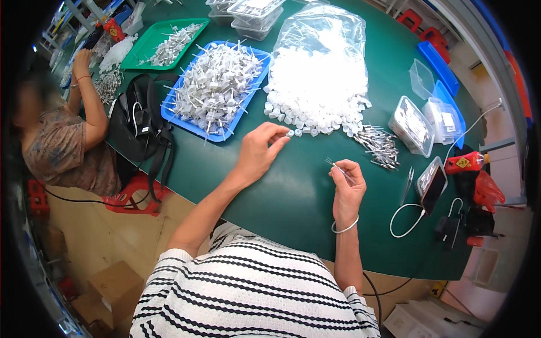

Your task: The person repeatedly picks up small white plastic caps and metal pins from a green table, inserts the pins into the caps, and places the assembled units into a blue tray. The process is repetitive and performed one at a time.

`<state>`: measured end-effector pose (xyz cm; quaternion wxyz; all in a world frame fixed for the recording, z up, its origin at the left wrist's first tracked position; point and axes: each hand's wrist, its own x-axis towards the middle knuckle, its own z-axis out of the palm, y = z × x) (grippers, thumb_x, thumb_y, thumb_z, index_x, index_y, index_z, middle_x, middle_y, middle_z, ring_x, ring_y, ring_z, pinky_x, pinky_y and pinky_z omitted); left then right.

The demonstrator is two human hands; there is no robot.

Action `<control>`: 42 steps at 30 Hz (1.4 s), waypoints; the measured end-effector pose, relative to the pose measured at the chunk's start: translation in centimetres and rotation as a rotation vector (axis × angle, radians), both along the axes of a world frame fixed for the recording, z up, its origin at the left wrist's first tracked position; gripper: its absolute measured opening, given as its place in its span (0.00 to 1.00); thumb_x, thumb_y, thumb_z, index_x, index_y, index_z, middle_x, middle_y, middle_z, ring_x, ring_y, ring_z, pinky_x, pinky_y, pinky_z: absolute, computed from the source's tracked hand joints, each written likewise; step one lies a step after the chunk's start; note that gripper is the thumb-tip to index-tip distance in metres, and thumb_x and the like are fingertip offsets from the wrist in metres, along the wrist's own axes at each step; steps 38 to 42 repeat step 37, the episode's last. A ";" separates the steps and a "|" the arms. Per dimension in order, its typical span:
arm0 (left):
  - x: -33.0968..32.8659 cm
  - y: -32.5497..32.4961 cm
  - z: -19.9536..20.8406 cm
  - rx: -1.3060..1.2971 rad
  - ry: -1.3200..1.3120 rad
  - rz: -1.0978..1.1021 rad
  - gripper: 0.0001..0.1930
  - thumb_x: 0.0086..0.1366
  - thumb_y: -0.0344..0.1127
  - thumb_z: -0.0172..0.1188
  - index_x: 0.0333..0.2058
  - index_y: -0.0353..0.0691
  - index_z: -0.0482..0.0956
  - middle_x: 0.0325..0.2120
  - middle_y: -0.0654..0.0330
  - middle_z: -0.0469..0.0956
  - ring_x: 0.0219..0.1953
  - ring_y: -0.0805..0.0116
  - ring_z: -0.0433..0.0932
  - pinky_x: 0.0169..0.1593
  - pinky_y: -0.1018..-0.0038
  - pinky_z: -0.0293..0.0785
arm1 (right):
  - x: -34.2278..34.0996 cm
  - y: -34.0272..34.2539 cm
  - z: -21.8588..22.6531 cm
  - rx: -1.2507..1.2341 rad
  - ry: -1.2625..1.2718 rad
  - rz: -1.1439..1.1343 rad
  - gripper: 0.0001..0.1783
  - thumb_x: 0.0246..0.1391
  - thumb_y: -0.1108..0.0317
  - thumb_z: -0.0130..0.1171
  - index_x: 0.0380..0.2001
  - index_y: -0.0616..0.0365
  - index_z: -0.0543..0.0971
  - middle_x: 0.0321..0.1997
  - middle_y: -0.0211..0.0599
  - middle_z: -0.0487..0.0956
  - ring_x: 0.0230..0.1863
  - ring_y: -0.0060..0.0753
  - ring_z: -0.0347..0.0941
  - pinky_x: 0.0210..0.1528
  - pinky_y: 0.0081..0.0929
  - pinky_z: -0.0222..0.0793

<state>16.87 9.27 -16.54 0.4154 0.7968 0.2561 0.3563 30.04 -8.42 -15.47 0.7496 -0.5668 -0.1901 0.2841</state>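
My left hand is closed in a pinch at the near edge of a heap of small white plastic caps, with one white cap at its fingertips. To the right, my right hand grips a few thin metal pins between thumb and fingers, their ends pointing up and left. A pile of similar metal pins lies beyond that hand. Left of the heap, a blue tray is piled with pins fitted with caps.
A clear plastic bag lies over the heap's far part. Tweezers, a phone with a white cable, and plastic boxes stand at the right. A black backpack and green tray are left, near a seated person.
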 end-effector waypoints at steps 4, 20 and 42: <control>1.9 0.9 -1.3 0.327 0.147 0.020 0.10 0.55 0.26 0.63 0.38 0.37 0.78 0.28 0.58 0.74 0.25 0.64 0.73 0.29 0.70 0.68 | 0.7 -0.1 -0.7 0.016 0.094 0.086 0.08 0.53 0.79 0.60 0.38 0.63 0.78 0.35 0.26 0.75 0.36 0.14 0.69 0.38 0.12 0.64; 4.6 -4.7 1.5 -0.852 -0.105 -0.469 0.11 0.60 0.24 0.59 0.43 0.31 0.76 0.36 0.59 0.78 0.36 0.74 0.78 0.41 0.79 0.77 | 1.2 0.7 0.3 0.217 0.121 0.008 0.08 0.57 0.73 0.58 0.39 0.66 0.76 0.36 0.37 0.79 0.38 0.26 0.77 0.44 0.21 0.72; 2.9 -2.7 -0.3 -1.274 -0.129 -0.533 0.16 0.62 0.32 0.60 0.48 0.32 0.76 0.38 0.56 0.80 0.40 0.71 0.79 0.46 0.81 0.75 | 0.3 1.3 0.5 0.192 0.164 0.062 0.10 0.61 0.71 0.53 0.41 0.66 0.74 0.37 0.43 0.80 0.40 0.31 0.79 0.43 0.23 0.77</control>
